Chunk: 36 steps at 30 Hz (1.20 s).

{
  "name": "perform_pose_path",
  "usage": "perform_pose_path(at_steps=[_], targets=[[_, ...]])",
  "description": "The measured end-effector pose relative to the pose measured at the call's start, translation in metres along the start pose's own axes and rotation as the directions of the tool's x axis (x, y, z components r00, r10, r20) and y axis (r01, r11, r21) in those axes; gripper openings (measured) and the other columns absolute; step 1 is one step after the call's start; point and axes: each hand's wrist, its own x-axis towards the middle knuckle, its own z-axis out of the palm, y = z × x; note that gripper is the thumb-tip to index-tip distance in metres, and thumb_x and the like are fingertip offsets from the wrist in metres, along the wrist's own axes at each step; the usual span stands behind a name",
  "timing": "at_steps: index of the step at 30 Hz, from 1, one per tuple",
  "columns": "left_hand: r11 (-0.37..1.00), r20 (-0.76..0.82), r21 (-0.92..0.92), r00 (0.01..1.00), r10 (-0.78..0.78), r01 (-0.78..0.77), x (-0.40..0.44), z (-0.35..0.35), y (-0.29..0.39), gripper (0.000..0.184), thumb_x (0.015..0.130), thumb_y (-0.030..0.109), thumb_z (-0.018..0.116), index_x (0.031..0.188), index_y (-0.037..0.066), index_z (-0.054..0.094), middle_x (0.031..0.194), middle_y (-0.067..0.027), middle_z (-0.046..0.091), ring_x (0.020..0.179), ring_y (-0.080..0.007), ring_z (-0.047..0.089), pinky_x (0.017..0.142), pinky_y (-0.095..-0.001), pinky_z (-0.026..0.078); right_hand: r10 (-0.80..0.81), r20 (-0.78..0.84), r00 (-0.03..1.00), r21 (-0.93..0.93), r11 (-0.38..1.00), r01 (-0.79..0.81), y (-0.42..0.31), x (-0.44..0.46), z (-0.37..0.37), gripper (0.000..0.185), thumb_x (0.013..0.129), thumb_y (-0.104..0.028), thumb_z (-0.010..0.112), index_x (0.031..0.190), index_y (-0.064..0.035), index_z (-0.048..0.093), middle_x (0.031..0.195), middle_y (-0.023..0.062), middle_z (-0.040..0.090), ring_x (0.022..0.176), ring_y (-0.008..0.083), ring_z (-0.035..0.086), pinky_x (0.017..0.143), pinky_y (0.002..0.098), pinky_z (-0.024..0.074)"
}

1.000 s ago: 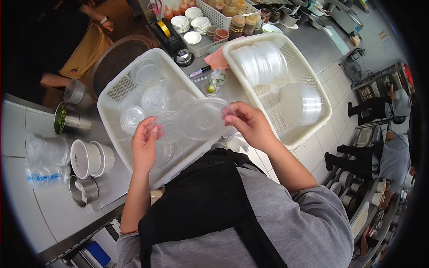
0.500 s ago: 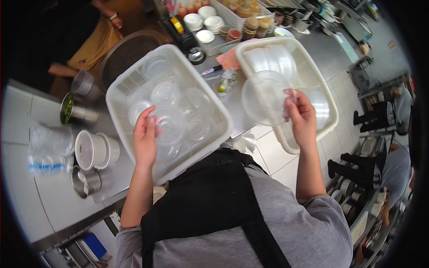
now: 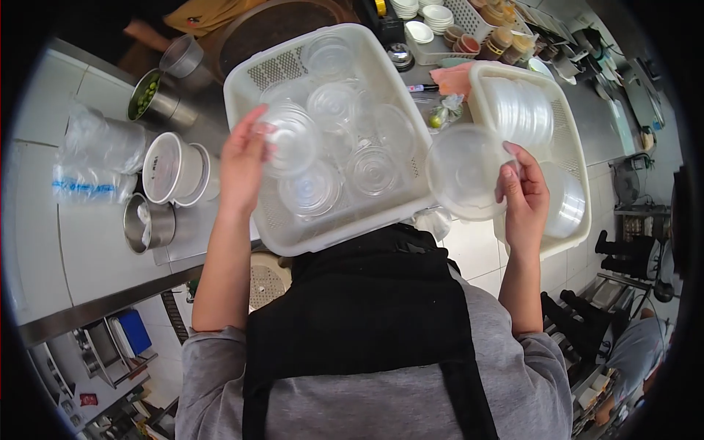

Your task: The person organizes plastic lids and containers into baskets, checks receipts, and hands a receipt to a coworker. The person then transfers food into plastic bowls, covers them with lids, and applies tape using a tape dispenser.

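My left hand [image 3: 246,158] is over the left side of a white plastic basket [image 3: 352,238]. Its fingers are closed at the edge of a small stack of clear round lids [image 3: 295,139]; slight blur hides the exact grip. More stacks of clear lids [image 3: 370,172] lie in that basket. My right hand [image 3: 524,191] pinches the right edge of a larger translucent round lid [image 3: 466,172], held nearly flat between the two baskets. Behind it, a second white basket [image 3: 576,106] holds clear round plastic pieces [image 3: 524,110] standing on edge in rows.
At left stand white tubs [image 3: 167,169], a metal pot [image 3: 150,220], bagged plastic [image 3: 103,158] and a pot of green fruit [image 3: 150,95]. A pink cloth [image 3: 451,79] and a small tied bag [image 3: 446,114] lie between the baskets. Other people are at the far left and right.
The view has shifted, so both baskets appear farther right and higher. My left hand has moved leftward and away from me across the basket to another lid stack. My right hand keeps the large lid.
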Motion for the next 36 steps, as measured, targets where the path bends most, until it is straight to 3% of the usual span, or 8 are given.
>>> perform_pose_path(at_steps=[3, 5, 11, 17, 21, 23, 30, 36], targets=[[0.896, 0.273, 0.435, 0.961, -0.035, -0.091, -0.019, 0.022, -0.012, 0.056, 0.095, 0.026, 0.061, 0.142, 0.005, 0.042, 0.128, -0.0129, 0.056, 0.112, -0.0243, 0.056, 0.093, -0.0338, 0.047, 0.055, 0.03, 0.998, -0.006, 0.998, -0.055, 0.002, -0.002, 0.019, 0.032, 0.092, -0.005, 0.064, 0.123, -0.001, 0.058, 0.077, -0.0056, 0.053, 0.064, 0.0016, 0.044, 0.057, 0.0174, 0.0359], [0.417, 0.416, 0.791, 0.894, 0.167, -0.447, -0.03, 0.031, -0.027, 0.078, 0.086, 0.04, 0.071, 0.145, 0.002, 0.036, 0.143, -0.0221, 0.041, 0.13, -0.0379, 0.043, 0.107, -0.0432, 0.039, 0.058, 0.075, 0.995, 0.002, 0.998, -0.059, -0.001, -0.002, 0.027, 0.032, 0.092, -0.005, 0.065, 0.122, -0.0011, 0.058, 0.076, -0.0062, 0.051, 0.063, 0.0015, 0.042, 0.056, 0.0172, 0.0345], [0.437, 0.439, 0.855, 0.84, -0.318, -0.281, -0.024, 0.021, -0.031, 0.091, 0.08, 0.045, 0.074, 0.147, 0.001, 0.032, 0.149, -0.0251, 0.031, 0.136, -0.0414, 0.035, 0.112, -0.0441, 0.032, 0.098, 0.138, 0.986, 0.039, 0.994, -0.105, 0.002, -0.004, 0.045, 0.03, 0.092, -0.004, 0.064, 0.121, -0.0023, 0.057, 0.074, -0.0077, 0.047, 0.062, 0.0009, 0.038, 0.055, 0.017, 0.0302], [0.387, 0.315, 0.834, 0.915, 0.251, -0.393, 0.045, 0.005, -0.058, 0.083, 0.082, 0.042, 0.072, 0.145, 0.002, 0.036, 0.146, -0.0251, 0.036, 0.135, -0.0401, 0.037, 0.111, -0.0433, 0.035, 0.138, 0.232, 0.963, 0.022, 0.989, -0.147, 0.024, -0.012, 0.067, 0.03, 0.093, -0.004, 0.063, 0.122, -0.0045, 0.056, 0.073, -0.0086, 0.044, 0.064, 0.0009, 0.037, 0.058, 0.0173, 0.0295], [0.218, 0.17, 0.946, 0.94, 0.295, -0.24, 0.079, 0.003, -0.057, 0.07, 0.089, 0.042, 0.064, 0.141, 0.001, 0.041, 0.143, -0.0255, 0.04, 0.132, -0.0386, 0.042, 0.109, -0.0427, 0.037, 0.15, 0.241, 0.959, 0.039, 0.986, -0.164, 0.028, -0.014, 0.077, 0.031, 0.093, -0.005, 0.063, 0.123, -0.0044, 0.055, 0.073, -0.0082, 0.044, 0.065, 0.0011, 0.037, 0.058, 0.0173, 0.0304], [0.348, 0.243, 0.928, 0.924, -0.295, -0.133, 0.075, 0.012, -0.024, 0.054, 0.096, 0.042, 0.054, 0.13, 0.001, 0.053, 0.137, -0.0259, 0.046, 0.125, -0.0377, 0.049, 0.105, -0.0422, 0.04, 0.17, 0.249, 0.953, 0.048, 0.981, -0.188, 0.031, -0.015, 0.076, 0.031, 0.093, -0.005, 0.063, 0.123, -0.0043, 0.054, 0.074, -0.0078, 0.045, 0.065, 0.0011, 0.038, 0.059, 0.0173, 0.031], [0.424, 0.22, 0.869, 0.967, 0.132, -0.255, 0.149, -0.013, -0.061, 0.036, 0.098, 0.031, 0.051, 0.113, 0.001, 0.064, 0.124, -0.0253, 0.055, 0.116, -0.039, 0.053, 0.102, -0.0418, 0.042, 0.223, 0.226, 0.948, 0.049, 0.969, -0.24, 0.038, -0.019, 0.077, 0.03, 0.094, -0.006, 0.062, 0.122, -0.0042, 0.053, 0.074, -0.007, 0.047, 0.066, 0.0016, 0.04, 0.06, 0.0178, 0.0331], [0.206, 0.114, 0.975, 0.982, -0.152, -0.082, 0.162, 0.013, -0.061, 0.093, 0.072, 0.061, 0.073, 0.138, 0.002, 0.045, 0.137, -0.0238, 0.048, 0.128, -0.0395, 0.045, 0.109, -0.0416, 0.037, 0.219, 0.23, 0.948, 0.006, 0.974, -0.226, 0.041, -0.016, 0.081, 0.03, 0.094, -0.007, 0.063, 0.121, -0.0041, 0.053, 0.073, -0.0067, 0.046, 0.064, 0.0016, 0.039, 0.058, 0.018, 0.0326]])
